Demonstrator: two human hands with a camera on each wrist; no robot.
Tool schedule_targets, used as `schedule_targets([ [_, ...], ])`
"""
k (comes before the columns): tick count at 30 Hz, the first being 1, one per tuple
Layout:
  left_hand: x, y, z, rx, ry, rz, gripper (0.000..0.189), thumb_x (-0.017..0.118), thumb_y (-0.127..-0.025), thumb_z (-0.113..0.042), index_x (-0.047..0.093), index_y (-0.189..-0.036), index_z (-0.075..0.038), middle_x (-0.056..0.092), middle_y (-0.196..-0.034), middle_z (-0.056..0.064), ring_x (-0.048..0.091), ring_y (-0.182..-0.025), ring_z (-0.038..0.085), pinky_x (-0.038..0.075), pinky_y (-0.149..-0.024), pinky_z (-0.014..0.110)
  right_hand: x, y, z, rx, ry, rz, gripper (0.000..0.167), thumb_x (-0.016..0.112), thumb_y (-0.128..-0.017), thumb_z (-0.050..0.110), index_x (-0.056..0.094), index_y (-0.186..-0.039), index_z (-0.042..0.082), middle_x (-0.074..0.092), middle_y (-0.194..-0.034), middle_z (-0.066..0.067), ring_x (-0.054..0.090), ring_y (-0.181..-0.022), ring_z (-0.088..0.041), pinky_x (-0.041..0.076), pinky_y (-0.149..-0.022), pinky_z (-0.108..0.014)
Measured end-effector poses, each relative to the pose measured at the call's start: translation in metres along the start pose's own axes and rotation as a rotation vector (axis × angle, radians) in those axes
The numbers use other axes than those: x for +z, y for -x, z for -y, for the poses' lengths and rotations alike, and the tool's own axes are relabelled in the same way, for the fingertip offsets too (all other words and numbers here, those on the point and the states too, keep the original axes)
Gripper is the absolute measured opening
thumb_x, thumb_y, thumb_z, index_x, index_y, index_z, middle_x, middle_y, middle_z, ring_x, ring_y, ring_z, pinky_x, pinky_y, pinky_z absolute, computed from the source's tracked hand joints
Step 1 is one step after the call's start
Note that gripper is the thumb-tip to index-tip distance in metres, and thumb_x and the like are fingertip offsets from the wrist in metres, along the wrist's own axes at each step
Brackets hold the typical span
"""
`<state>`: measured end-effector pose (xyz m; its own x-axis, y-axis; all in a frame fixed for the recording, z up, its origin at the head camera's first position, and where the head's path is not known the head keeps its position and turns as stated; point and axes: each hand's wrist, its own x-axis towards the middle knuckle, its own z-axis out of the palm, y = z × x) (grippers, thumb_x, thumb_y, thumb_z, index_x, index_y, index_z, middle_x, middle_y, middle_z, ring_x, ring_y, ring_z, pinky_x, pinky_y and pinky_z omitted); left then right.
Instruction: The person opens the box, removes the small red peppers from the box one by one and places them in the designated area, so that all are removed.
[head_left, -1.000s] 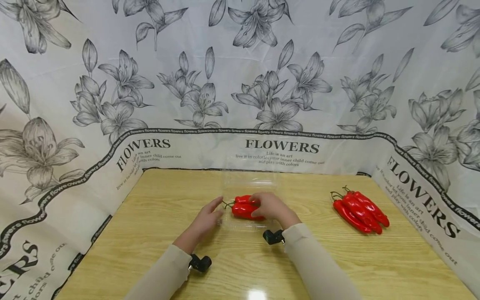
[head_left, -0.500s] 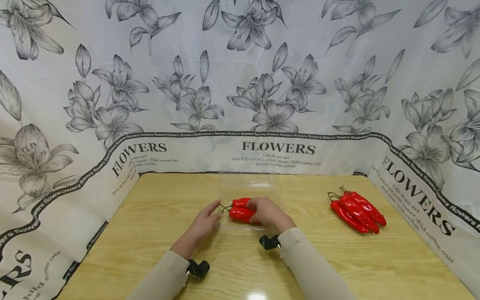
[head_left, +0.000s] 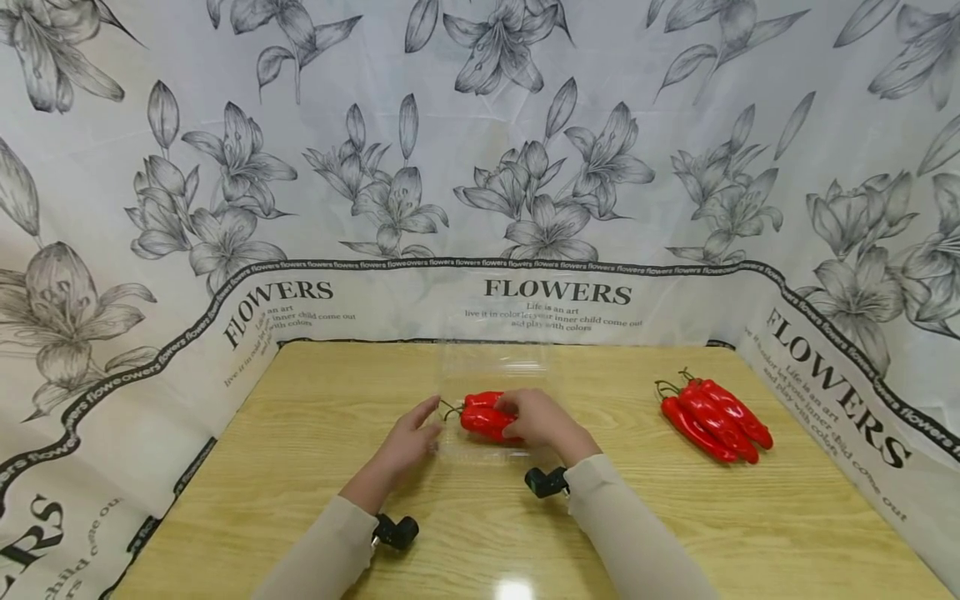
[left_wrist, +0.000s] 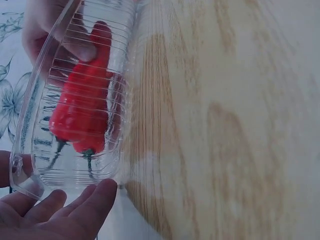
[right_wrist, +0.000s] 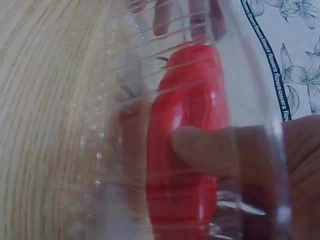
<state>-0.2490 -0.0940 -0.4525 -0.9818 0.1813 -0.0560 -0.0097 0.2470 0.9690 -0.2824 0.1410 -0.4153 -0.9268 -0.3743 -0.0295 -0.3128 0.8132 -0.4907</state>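
A clear plastic box (head_left: 491, 364) lies at mid-table with its lid raised toward the back. Inside it are two red peppers (left_wrist: 82, 107) with green stems, lying side by side and pointing left. My right hand (head_left: 543, 423) reaches into the box and grips the peppers near their right ends, its thumb (right_wrist: 200, 147) across the red skin. My left hand (head_left: 408, 437) is at the box's left end. Its fingertips (left_wrist: 106, 189) touch the end wall, fairly straight and spread apart, close to the stems.
Three more red peppers (head_left: 716, 417) lie together on the right side of the wooden table (head_left: 465, 533). A white flower-printed cloth (head_left: 390, 304) walls off the back and both sides. Black wrist cameras (head_left: 396, 531) sit under both wrists.
Both hands keep about the same places at the box, the right one shifting slightly rightward. The head view has moved a little.
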Motion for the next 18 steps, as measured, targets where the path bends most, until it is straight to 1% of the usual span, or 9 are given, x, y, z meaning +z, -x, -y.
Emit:
schedule_targets([
  [3,0.0,-0.001,0.0,0.016,0.014,0.009,0.054,0.047,-0.101,-0.01,0.031,-0.152,-0.012,0.029,-0.158,0.015,0.037,-0.057,0.01,0.044,-0.065,0.028,-0.004,0.002,-0.001,0.011,0.0,-0.02,0.035,0.079,-0.078,0.012,0.07,-0.112,0.014,0.07,-0.11,-0.002,0.061,-0.098,-0.018,0.049,-0.093,-0.039],
  [6,0.001,-0.002,0.001,0.024,0.021,0.008,0.054,0.047,-0.101,-0.009,0.031,-0.152,-0.011,0.029,-0.158,0.016,0.037,-0.057,0.01,0.045,-0.066,0.028,-0.008,0.004,-0.001,0.005,-0.001,-0.028,0.036,0.079,-0.078,0.013,0.07,-0.113,0.014,0.07,-0.111,-0.002,0.062,-0.098,-0.017,0.05,-0.092,-0.039],
  [9,0.001,-0.002,0.002,0.017,0.031,0.008,0.054,0.047,-0.101,-0.009,0.031,-0.152,-0.011,0.029,-0.158,0.016,0.037,-0.057,0.01,0.045,-0.066,0.028,-0.011,0.006,-0.001,0.002,-0.006,-0.036,0.038,0.079,-0.078,0.013,0.069,-0.115,0.014,0.07,-0.11,-0.002,0.062,-0.097,-0.017,0.051,-0.09,-0.039],
  [11,0.001,-0.002,0.002,0.015,0.032,0.009,0.054,0.047,-0.101,-0.009,0.031,-0.152,-0.011,0.029,-0.158,0.015,0.038,-0.058,0.01,0.045,-0.066,0.027,-0.013,0.007,-0.001,0.004,-0.01,-0.044,0.038,0.079,-0.078,0.013,0.069,-0.115,0.014,0.07,-0.109,-0.002,0.063,-0.095,-0.017,0.051,-0.087,-0.037],
  [15,0.0,-0.003,0.004,0.011,0.007,0.005,0.054,0.046,-0.101,-0.011,0.029,-0.153,-0.012,0.028,-0.159,0.014,0.039,-0.058,0.011,0.045,-0.066,0.026,-0.018,0.01,-0.001,0.013,-0.029,-0.05,0.038,0.078,-0.079,0.014,0.069,-0.116,0.013,0.071,-0.106,-0.004,0.064,-0.092,-0.016,0.053,-0.075,-0.033],
  [16,0.0,-0.003,0.004,0.013,0.0,0.004,0.054,0.046,-0.101,-0.011,0.029,-0.153,-0.012,0.028,-0.159,0.013,0.04,-0.059,0.011,0.045,-0.066,0.026,-0.02,0.011,-0.001,0.014,-0.033,-0.049,0.038,0.078,-0.08,0.014,0.069,-0.116,0.013,0.071,-0.105,-0.004,0.064,-0.092,-0.016,0.053,-0.074,-0.032],
  [18,-0.001,-0.003,0.004,0.012,-0.009,-0.001,0.054,0.046,-0.101,-0.011,0.029,-0.153,-0.013,0.029,-0.159,0.013,0.046,-0.068,0.013,0.045,-0.066,0.027,-0.022,0.013,-0.001,0.011,-0.034,-0.05,0.038,0.077,-0.08,0.014,0.069,-0.116,0.011,0.071,-0.104,-0.005,0.064,-0.09,-0.017,0.053,-0.072,-0.032],
])
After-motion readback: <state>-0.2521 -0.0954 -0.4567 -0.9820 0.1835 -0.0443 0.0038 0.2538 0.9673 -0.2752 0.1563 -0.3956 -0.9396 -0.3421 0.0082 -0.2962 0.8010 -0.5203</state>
